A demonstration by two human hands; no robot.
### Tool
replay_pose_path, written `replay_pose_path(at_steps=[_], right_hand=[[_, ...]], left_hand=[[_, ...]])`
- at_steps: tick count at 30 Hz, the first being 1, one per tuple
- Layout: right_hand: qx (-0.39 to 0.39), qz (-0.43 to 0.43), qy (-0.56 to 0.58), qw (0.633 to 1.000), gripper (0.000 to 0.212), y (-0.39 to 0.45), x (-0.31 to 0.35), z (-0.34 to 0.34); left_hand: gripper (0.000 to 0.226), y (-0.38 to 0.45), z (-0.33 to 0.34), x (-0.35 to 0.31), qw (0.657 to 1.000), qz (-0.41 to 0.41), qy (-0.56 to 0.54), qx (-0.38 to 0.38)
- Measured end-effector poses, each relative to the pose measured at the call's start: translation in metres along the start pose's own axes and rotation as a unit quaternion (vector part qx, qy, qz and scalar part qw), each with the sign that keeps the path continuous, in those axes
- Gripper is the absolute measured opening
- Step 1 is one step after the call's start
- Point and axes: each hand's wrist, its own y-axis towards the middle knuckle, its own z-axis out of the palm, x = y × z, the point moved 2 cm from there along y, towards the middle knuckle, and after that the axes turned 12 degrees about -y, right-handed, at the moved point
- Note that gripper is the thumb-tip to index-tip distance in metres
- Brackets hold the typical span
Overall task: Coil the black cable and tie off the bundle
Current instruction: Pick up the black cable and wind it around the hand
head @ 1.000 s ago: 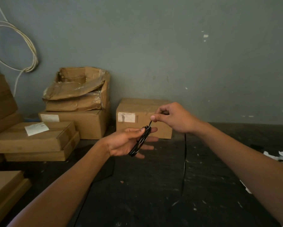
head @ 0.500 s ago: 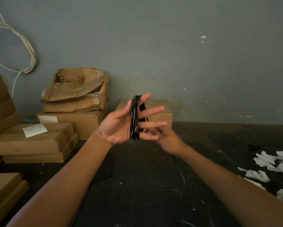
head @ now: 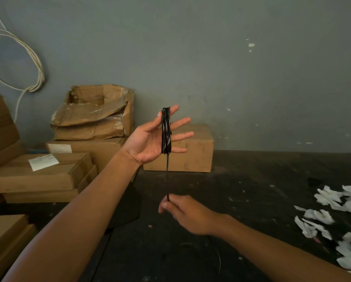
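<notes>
The left hand (head: 150, 139) was raised palm-up in the middle of the scene, its fingers (head: 180, 121) spread wide and straight, and the thin black cable (head: 166, 131) was wound around those four fingers in a tight upright bundle of glossy loops. From the bottom of the bundle a single strand ran straight down to the right hand (head: 187, 212), which sat lower and nearer, knuckles up — its thumb and forefinger pinched closed on the strand, the other fingers curled in. The strand looked taut between the two hands. Behind the raised hand a small closed brown cardboard box (head: 192, 149) stood on the dark scuffed floor (head: 251, 180) against the grey-green wall (head: 211, 68). To the far left a crushed, open cardboard carton (head: 95, 112) rested on another box, with flat cardboard boxes (head: 38, 171) stacked nearer on the left, one bearing a white paper label. A loop of pale cream cord (head: 28, 64) hung on the wall at upper left. Torn white paper scraps (head: 333, 210) lay scattered on the floor at right.
</notes>
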Motion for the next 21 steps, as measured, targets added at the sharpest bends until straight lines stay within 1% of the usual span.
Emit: replay_pose_path(at_steps=[4, 8, 12, 14, 18, 21], right_hand=[[-0.033, -0.027, -0.027, 0.999, 0.028, -0.005, 0.009, -0.014], [-0.075, -0.036, -0.056, 0.995, 0.026, -0.005, 0.014, -0.026], [-0.096, -0.034, -0.100, 0.990, 0.028, -0.002, 0.017, -0.044], [-0.107, -0.029, -0.101, 0.989, 0.027, -0.001, 0.019, -0.056], [-0.126, -0.019, -0.111, 0.986, 0.023, 0.001, 0.022, -0.086], [-0.152, 0.000, -0.122, 0.981, 0.020, 0.004, 0.018, -0.111]], left_hand=[[0.041, 0.001, -0.014, 0.000, 0.997, 0.018, 0.021, -0.069], [0.041, -0.002, -0.033, 0.009, 0.990, 0.027, 0.034, -0.136], [0.038, -0.006, -0.051, 0.023, 0.980, 0.002, 0.079, -0.185], [0.036, -0.009, -0.060, 0.030, 0.973, -0.014, 0.106, -0.207], [0.039, -0.020, -0.070, 0.041, 0.967, -0.039, 0.133, -0.212], [0.039, -0.029, -0.065, 0.052, 0.962, -0.084, 0.164, -0.200]])
